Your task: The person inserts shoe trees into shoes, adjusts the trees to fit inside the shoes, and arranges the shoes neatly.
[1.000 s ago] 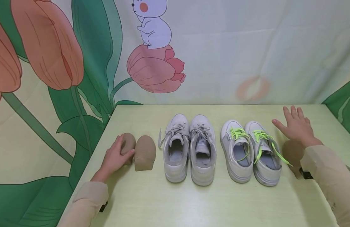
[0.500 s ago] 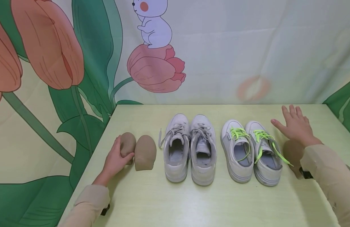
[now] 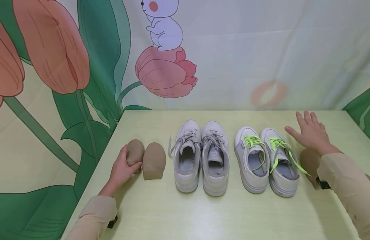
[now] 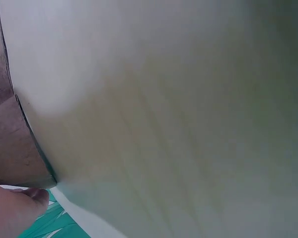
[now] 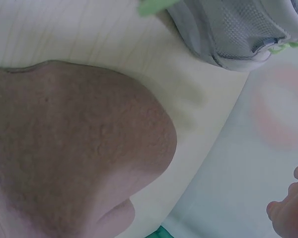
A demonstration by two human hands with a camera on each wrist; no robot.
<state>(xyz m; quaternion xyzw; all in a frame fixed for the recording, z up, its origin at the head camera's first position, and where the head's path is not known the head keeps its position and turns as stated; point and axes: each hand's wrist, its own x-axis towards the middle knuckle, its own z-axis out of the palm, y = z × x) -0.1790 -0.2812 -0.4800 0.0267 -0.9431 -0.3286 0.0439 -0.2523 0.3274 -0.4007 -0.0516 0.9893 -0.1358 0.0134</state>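
My left hand (image 3: pixel 127 161) grips a brown rounded shoe form (image 3: pixel 136 150) near the table's left edge, thumb hooked under it. A second brown form (image 3: pixel 154 161) lies just to its right. In the middle stands a pair of grey-white sneakers (image 3: pixel 201 156), and right of them a pair with neon green laces (image 3: pixel 265 160). My right hand (image 3: pixel 306 129) lies flat with spread fingers on the table beside the green-laced pair. Another brown form (image 3: pixel 308 160) sits under that wrist and fills the right wrist view (image 5: pixel 69 148). The left wrist view shows only the form's edge (image 4: pixel 10 144) and blurred tabletop.
The pale green table (image 3: pixel 232 216) ends close to my left hand and backs onto a cloth wall (image 3: pixel 262 50) printed with tulips and a rabbit. Bare tabletop stretches in front of the shoes.
Hardly anything: my left hand has settled a little closer round the brown form. The right hand and the shoes stay where they were.
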